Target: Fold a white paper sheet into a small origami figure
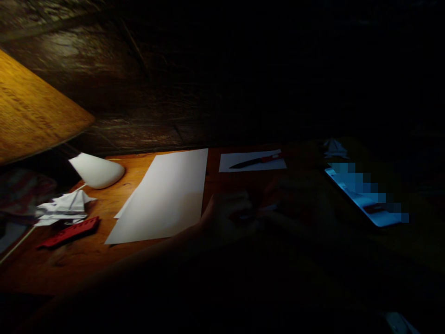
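In deep shadow at the middle of the head view, my left hand [229, 211] is closed, its fingers curled inward. My right hand [295, 202] faces it, very dim, with its fingers also appearing bent in. Between the two hands show small pale glints of something [269, 208] too dark to name. Just left of my left hand lie white paper sheets [170, 195]. Beyond the hands, a knife [248, 162] with a dark blade and a reddish handle rests on a smaller piece of paper [225, 160].
A lamp with a yellow shade [38, 111] and white base [99, 170] stands left. Near it are crumpled or folded paper [66, 207] and a red object [71, 233]. At right lie a lit phone [351, 195] and another folded paper [334, 148]. A dark wall rises behind.
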Available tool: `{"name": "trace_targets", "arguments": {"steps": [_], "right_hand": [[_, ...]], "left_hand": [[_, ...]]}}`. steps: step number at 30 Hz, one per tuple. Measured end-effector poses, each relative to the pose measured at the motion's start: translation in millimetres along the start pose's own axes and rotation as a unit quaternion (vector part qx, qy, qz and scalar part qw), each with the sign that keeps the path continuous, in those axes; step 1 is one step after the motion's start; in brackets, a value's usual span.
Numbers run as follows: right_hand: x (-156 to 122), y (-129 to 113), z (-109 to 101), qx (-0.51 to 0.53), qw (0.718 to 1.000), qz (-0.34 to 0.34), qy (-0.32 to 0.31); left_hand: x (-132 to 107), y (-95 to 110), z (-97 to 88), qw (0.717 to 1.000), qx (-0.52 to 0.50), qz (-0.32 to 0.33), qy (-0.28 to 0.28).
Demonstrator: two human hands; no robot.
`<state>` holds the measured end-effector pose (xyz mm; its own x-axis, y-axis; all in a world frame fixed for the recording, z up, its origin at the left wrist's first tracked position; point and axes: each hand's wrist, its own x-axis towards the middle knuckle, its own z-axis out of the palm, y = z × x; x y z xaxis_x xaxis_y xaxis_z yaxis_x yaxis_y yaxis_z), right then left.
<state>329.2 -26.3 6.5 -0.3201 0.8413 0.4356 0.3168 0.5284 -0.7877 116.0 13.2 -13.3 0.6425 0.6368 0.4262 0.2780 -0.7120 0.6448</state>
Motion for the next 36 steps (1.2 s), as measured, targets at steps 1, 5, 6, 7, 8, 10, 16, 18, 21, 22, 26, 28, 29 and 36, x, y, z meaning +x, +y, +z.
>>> {"name": "trace_targets", "arguments": {"steps": [1, 5, 6, 7, 8, 10, 16, 18, 21, 22, 26, 28, 29, 36], "right_hand": [[0, 0, 2, 0.007, 1.0, 0.012, 0.005], [2, -2, 7, 0.069, 0.991, 0.108, 0.028], [3, -3, 7, 0.094, 0.985, 0.137, 0.034], [5, -3, 8, 0.12, 0.978, 0.163, 0.043], [6, -2, 8, 0.144, 0.971, 0.184, 0.056], [8, 3, 9, 0.192, 0.953, 0.218, 0.088], [10, 21, 16, 0.278, 0.906, 0.299, 0.113], [11, 23, 17, 0.276, 0.908, 0.29, 0.125], [13, 25, 17, 0.264, 0.912, 0.28, 0.144], [13, 26, 17, 0.259, 0.912, 0.282, 0.147], [13, 27, 18, 0.246, 0.907, 0.305, 0.156], [13, 25, 18, 0.242, 0.904, 0.313, 0.161], [13, 24, 18, 0.242, 0.904, 0.314, 0.162], [12, 27, 18, 0.223, 0.917, 0.295, 0.148]], "left_hand": [[0, -1, 0.9, 1.0, -0.005, -0.006, -0.013], [0, -4, 2.9, 0.997, -0.051, -0.049, -0.041], [1, -4, 3.6, 0.994, -0.068, -0.072, -0.04], [1, -4, 4.4, 0.99, -0.089, -0.101, -0.035], [2, -5, 5.5, 0.984, -0.116, -0.134, -0.028], [3, -5, 8.0, 0.962, -0.183, -0.201, -0.012], [9, -10, 11.6, 0.891, -0.329, -0.312, 0.024], [10, -11, 11.6, 0.884, -0.343, -0.317, 0.025], [12, -14, 13.2, 0.877, -0.352, -0.325, 0.021], [12, -15, 14.3, 0.877, -0.352, -0.326, 0.022], [11, -21, 18.8, 0.877, -0.353, -0.321, 0.05], [10, -24, 19.7, 0.874, -0.364, -0.316, 0.066], [9, -25, 19.7, 0.872, -0.37, -0.313, 0.07], [10, -24, 17.6, 0.88, -0.353, -0.305, 0.095]]}}
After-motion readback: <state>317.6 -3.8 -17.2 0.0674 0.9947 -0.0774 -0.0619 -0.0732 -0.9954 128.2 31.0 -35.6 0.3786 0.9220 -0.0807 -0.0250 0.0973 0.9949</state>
